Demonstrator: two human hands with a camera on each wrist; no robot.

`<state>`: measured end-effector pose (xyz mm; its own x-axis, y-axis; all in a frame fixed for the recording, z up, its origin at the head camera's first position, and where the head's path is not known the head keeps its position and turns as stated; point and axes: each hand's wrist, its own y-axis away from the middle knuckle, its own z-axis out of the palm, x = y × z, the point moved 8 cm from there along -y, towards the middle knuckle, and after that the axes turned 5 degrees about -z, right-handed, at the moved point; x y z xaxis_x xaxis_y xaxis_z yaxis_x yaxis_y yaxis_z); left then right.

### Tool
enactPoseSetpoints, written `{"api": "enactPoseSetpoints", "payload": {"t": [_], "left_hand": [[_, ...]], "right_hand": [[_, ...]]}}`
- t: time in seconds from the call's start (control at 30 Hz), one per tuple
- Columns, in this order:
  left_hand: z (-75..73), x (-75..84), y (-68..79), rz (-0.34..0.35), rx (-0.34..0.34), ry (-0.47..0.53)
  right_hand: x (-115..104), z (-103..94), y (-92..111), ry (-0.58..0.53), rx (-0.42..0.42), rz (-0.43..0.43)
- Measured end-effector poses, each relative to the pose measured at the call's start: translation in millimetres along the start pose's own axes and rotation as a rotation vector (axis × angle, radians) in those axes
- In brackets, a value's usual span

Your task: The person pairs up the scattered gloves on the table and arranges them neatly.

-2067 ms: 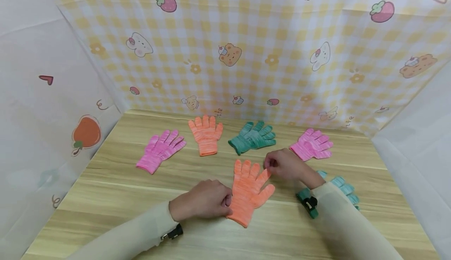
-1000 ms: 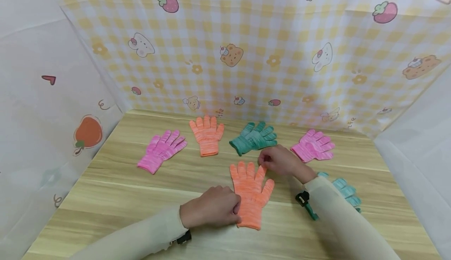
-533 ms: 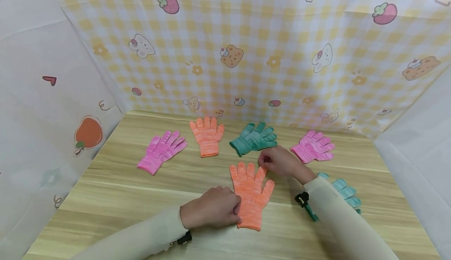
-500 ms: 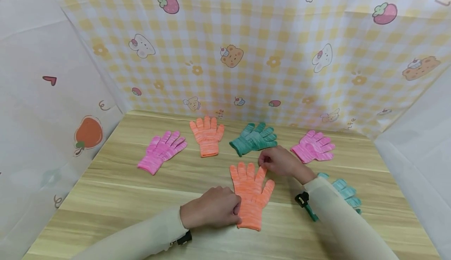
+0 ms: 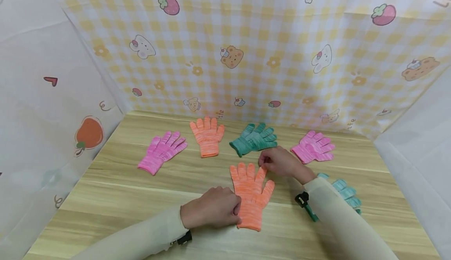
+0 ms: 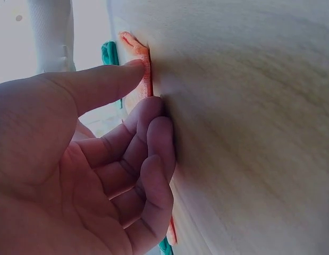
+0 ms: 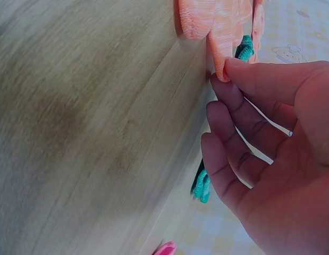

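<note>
Left hand (image 5: pixel 211 208): fingers curled, thumb and fingertip pinching the orange glove (image 5: pixel 251 199) at its left edge near the cuff. Right hand (image 5: pixel 282 161): thumb and index nipping one fingertip of the same glove. Glove's on the tabletop (image 5: pixel 141 201), lower centre of frame. Mid-frame row, left to right: pink glove (image 5: pixel 162 152), second orange glove (image 5: pixel 208 138), green glove (image 5: pixel 254 139), another pink glove (image 5: pixel 312 147). Teal glove (image 5: pixel 348 195) lower right, part-hidden by right sleeve (image 5: pixel 347 224).

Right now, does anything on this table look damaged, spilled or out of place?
No, nothing stands out. The front orange glove, held by the left hand and right hand, looks whole. The green glove partly hidden by the right sleeve I can't fully judge.
</note>
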<state>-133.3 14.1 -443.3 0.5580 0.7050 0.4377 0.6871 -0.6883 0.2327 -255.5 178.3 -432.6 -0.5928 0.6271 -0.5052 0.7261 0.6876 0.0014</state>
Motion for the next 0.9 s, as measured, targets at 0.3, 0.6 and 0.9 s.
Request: {"api": "enactPoseSetpoints", "payload": {"t": [0.3,0.6,0.9], "left_hand": [[0.2,0.1,0.4,0.009,0.002,0.005],[-5.1,-3.4,1.8,0.012,0.017,0.024],[-18.5,-18.7,8.0,-0.015,0.075,0.114]], "right_hand": [[-1,0.5,1,-0.009,-0.005,0.004],[3,-4.6,0,-0.004,0.023,0.009],[0,-14.2,-1,0.026,0.047,0.021]]}}
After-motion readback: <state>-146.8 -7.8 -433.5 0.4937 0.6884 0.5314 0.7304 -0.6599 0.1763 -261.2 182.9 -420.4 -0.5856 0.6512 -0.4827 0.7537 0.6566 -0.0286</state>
